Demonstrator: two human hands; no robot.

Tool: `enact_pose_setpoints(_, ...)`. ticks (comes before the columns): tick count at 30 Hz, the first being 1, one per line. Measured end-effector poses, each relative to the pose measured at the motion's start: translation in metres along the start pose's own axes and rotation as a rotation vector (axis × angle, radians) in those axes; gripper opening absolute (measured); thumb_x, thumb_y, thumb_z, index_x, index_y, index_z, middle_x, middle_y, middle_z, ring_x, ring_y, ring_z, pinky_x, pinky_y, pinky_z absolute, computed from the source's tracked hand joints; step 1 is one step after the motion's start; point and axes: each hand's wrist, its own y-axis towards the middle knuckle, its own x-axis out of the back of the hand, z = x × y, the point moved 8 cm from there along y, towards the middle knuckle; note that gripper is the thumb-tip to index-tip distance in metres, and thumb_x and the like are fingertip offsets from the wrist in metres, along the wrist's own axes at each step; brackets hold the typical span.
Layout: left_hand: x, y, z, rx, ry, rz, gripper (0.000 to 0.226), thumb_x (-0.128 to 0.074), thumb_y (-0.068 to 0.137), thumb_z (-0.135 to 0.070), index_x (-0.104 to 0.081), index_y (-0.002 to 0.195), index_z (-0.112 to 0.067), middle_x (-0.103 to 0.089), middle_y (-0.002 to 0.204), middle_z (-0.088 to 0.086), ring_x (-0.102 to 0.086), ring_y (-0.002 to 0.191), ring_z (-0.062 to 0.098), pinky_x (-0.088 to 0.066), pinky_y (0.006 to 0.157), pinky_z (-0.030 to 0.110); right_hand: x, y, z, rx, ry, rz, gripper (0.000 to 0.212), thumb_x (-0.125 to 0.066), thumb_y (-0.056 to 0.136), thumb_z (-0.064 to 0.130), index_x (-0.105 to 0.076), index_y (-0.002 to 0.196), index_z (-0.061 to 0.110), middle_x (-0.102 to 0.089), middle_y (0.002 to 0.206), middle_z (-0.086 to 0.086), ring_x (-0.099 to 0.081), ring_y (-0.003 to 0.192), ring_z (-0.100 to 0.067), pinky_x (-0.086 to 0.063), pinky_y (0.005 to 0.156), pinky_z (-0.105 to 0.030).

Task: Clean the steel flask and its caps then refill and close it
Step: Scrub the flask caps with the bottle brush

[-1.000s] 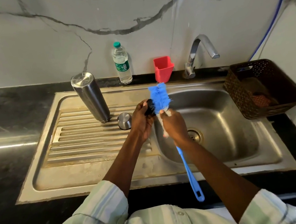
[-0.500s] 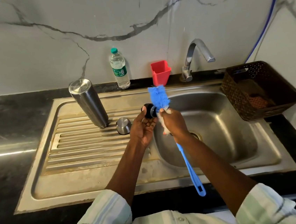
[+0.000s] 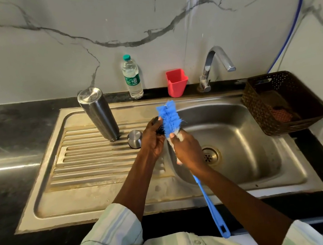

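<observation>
The steel flask (image 3: 98,114) stands upside down on the ribbed drainboard, left of my hands. A round steel cap (image 3: 134,139) rests on the drainboard beside it. My left hand (image 3: 152,138) grips a small black inner cap (image 3: 158,124), mostly hidden by my fingers, above the left rim of the basin. My right hand (image 3: 187,151) holds a blue bottle brush (image 3: 169,117) just below its bristles. The blue bristles press against the black cap, and the long handle trails down toward my body.
The steel sink basin (image 3: 248,143) with its drain lies to the right under the tap (image 3: 217,64). A plastic water bottle (image 3: 132,77) and a red cup (image 3: 176,82) stand at the back edge. A dark perforated basket (image 3: 281,99) sits on the right counter.
My left hand has turned the black cap so my fingers cover more of it, and the brush head has shifted slightly against it. The flask and steel cap stay put.
</observation>
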Motion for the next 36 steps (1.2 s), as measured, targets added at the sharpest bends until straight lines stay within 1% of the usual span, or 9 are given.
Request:
enact_pose_setpoints(5,-0.004,-0.011,0.013,0.039,0.038,-0.003,0.026,-0.059,0.094,-0.006,-0.061,0.12,-0.007,-0.076,0.095,0.007,-0.073,0.081,0.015,-0.059,0.07,0.024,0.013,0.035,-0.016,-0.181,0.2,-0.008,0.029,-0.052,0.094,0.04,-0.066,0.083,0.017,-0.068,0.075,-0.008,-0.063,0.066,-0.029,-0.056,0.074,-0.053)
enact_pose_setpoints(10,0.001,0.002,-0.003,0.01,0.017,0.002,0.018,-0.055,0.095,0.001,-0.061,0.113,0.0,-0.075,0.091,0.009,-0.072,0.078,0.016,-0.059,0.074,0.024,0.009,0.007,-0.004,-0.035,0.068,-0.023,0.029,-0.046,0.099,0.042,-0.064,0.104,0.02,-0.066,0.088,0.0,-0.063,0.079,-0.021,-0.052,0.076,-0.037)
enact_pose_setpoints(15,0.0,-0.006,0.008,0.034,0.061,0.049,0.021,-0.056,0.096,-0.005,-0.06,0.117,-0.007,-0.076,0.096,0.009,-0.073,0.081,0.016,-0.058,0.075,0.026,0.016,0.034,-0.013,-0.129,0.146,-0.024,0.031,-0.049,0.095,0.043,-0.065,0.094,0.017,-0.07,0.085,-0.007,-0.067,0.077,-0.031,-0.057,0.077,-0.05)
enact_pose_setpoints(18,0.01,0.003,0.005,-0.004,0.016,-0.056,0.02,-0.053,0.097,0.001,-0.056,0.114,-0.01,-0.074,0.088,0.01,-0.071,0.073,0.018,-0.059,0.066,0.027,0.007,0.021,-0.003,-0.025,0.0,-0.007,0.028,-0.047,0.096,0.043,-0.063,0.094,0.02,-0.069,0.089,-0.006,-0.066,0.08,-0.031,-0.055,0.075,-0.042)
enact_pose_setpoints(21,0.012,0.006,0.015,0.061,0.01,-0.041,0.025,-0.054,0.098,-0.013,-0.059,0.12,-0.001,-0.069,0.099,0.015,-0.068,0.083,0.022,-0.057,0.078,0.032,-0.007,0.005,0.008,0.039,-0.073,0.012,0.033,-0.045,0.097,0.047,-0.063,0.111,0.023,-0.069,0.098,-0.002,-0.065,0.087,-0.027,-0.053,0.078,-0.04)
enact_pose_setpoints(26,0.021,0.001,0.03,0.028,0.027,-0.143,0.012,-0.051,0.098,0.002,-0.059,0.096,-0.006,-0.067,0.067,0.005,-0.062,0.055,0.009,-0.053,0.053,0.019,0.014,0.033,0.009,-0.023,-0.054,-0.095,0.033,-0.042,0.1,0.041,-0.062,0.118,0.023,-0.069,0.105,-0.005,-0.063,0.09,-0.027,-0.043,0.073,-0.032)
enact_pose_setpoints(30,0.016,0.007,0.041,0.087,-0.096,-0.125,0.028,-0.055,0.101,-0.025,-0.07,0.086,-0.006,-0.067,0.074,0.006,-0.062,0.065,0.014,-0.055,0.065,0.025,0.007,0.044,-0.016,-0.123,-0.089,0.01,0.031,-0.046,0.097,0.039,-0.066,0.112,0.02,-0.066,0.097,-0.003,-0.062,0.09,-0.027,-0.041,0.073,-0.031)
enact_pose_setpoints(33,0.006,0.017,0.05,0.091,-0.119,-0.161,0.026,-0.056,0.099,-0.026,-0.069,0.082,-0.009,-0.066,0.075,0.005,-0.063,0.066,0.016,-0.055,0.065,0.027,0.003,0.052,-0.039,-0.192,-0.012,0.045,0.028,-0.048,0.094,0.037,-0.067,0.099,0.017,-0.067,0.076,-0.002,-0.067,0.071,-0.028,-0.053,0.071,-0.035)
enact_pose_setpoints(36,0.004,0.024,0.062,0.106,-0.012,-0.183,0.018,-0.056,0.099,-0.018,-0.069,0.09,-0.011,-0.061,0.08,0.007,-0.059,0.067,0.015,-0.054,0.064,0.025,0.005,0.06,-0.064,-0.291,0.24,0.039,0.022,-0.055,0.094,0.031,-0.068,0.095,0.013,-0.064,0.068,-0.003,-0.061,0.056,-0.025,-0.051,0.058,-0.036)
